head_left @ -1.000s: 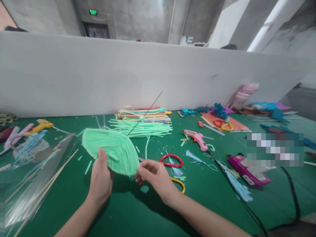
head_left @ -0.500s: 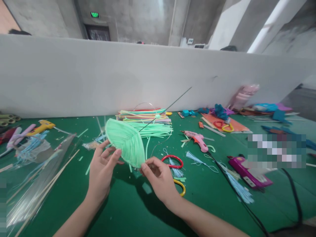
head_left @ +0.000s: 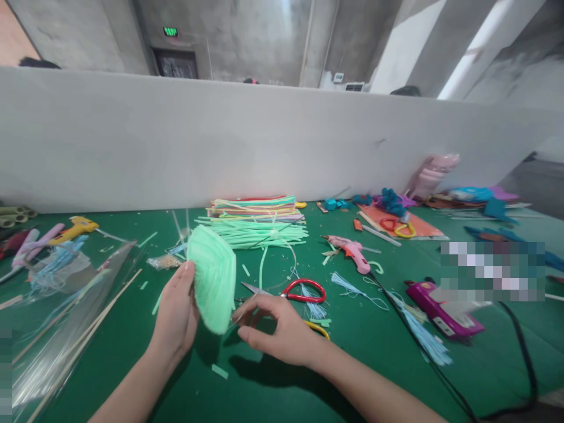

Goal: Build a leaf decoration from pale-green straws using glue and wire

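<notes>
A light green leaf shape made of fuzzy pipe cleaners [head_left: 212,273] stands tilted above the table. My left hand [head_left: 176,311] is closed on its left edge, with the thumb on the near face and the other fingers behind. Close to the leaf's lower right edge is my right hand [head_left: 271,329], its thumb and curled fingers apart. A thin strand shows by its fingertips; whether they touch it is unclear. Just behind that hand lie red-handled scissors [head_left: 304,289], partly covered. A yellow handle [head_left: 318,329] shows beyond the right wrist.
Bundled green pipe cleaners [head_left: 251,232] lie at the back. To the right are a pink glue gun [head_left: 352,249], a purple glue gun [head_left: 445,308] with a black cable, and blue tassels [head_left: 423,335]. Clear plastic sheeting [head_left: 66,329] and sticks lie left. A white partition [head_left: 273,141] stands behind.
The leaf has turned and dropped slightly lower. My right hand has come away from its tip and moved down and left, uncovering the scissor blades. The long dark wire no longer rises against the partition.
</notes>
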Demonstrator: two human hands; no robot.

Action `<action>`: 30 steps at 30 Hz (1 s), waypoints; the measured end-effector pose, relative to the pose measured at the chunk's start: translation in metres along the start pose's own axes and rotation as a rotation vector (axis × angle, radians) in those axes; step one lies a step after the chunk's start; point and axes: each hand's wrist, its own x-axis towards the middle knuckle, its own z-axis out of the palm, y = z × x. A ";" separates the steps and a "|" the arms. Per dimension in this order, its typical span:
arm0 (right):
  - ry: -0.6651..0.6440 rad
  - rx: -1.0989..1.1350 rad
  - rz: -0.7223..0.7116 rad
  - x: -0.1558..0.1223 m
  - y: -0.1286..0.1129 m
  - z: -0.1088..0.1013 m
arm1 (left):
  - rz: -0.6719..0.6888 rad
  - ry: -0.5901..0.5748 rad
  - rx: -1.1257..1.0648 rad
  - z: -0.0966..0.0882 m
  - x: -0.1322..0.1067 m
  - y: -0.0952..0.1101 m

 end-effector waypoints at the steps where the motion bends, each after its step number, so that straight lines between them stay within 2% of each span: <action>1: -0.016 -0.007 -0.011 0.001 -0.001 -0.003 | -0.061 0.028 0.032 -0.002 0.002 0.002; 3: 0.047 0.013 0.017 0.004 0.001 -0.009 | -0.214 0.037 0.128 -0.006 0.005 0.006; 5: 0.175 0.125 0.107 0.009 0.006 -0.016 | -0.347 -0.034 0.193 -0.009 0.008 0.009; 7: 0.301 0.304 0.211 0.015 0.012 -0.025 | -0.412 -0.148 0.208 -0.012 0.011 0.010; 9: 0.367 0.483 0.293 0.020 0.015 -0.034 | -0.417 -0.248 0.243 -0.014 0.013 0.009; 12: 0.334 0.621 0.356 0.023 0.016 -0.045 | -0.408 -0.365 0.346 -0.015 0.014 0.007; 16: 0.228 0.533 0.380 0.021 0.015 -0.044 | -0.411 -0.466 0.395 -0.016 0.015 0.003; 20: 0.213 0.511 0.390 0.021 0.016 -0.037 | -0.433 -0.373 0.362 -0.019 0.018 0.000; 26: 0.375 0.638 0.333 0.024 0.019 -0.037 | -0.519 -0.225 0.061 -0.018 0.022 0.006; 30: 0.458 0.874 0.451 0.024 0.014 -0.029 | -0.410 -0.118 -0.145 -0.015 0.023 0.003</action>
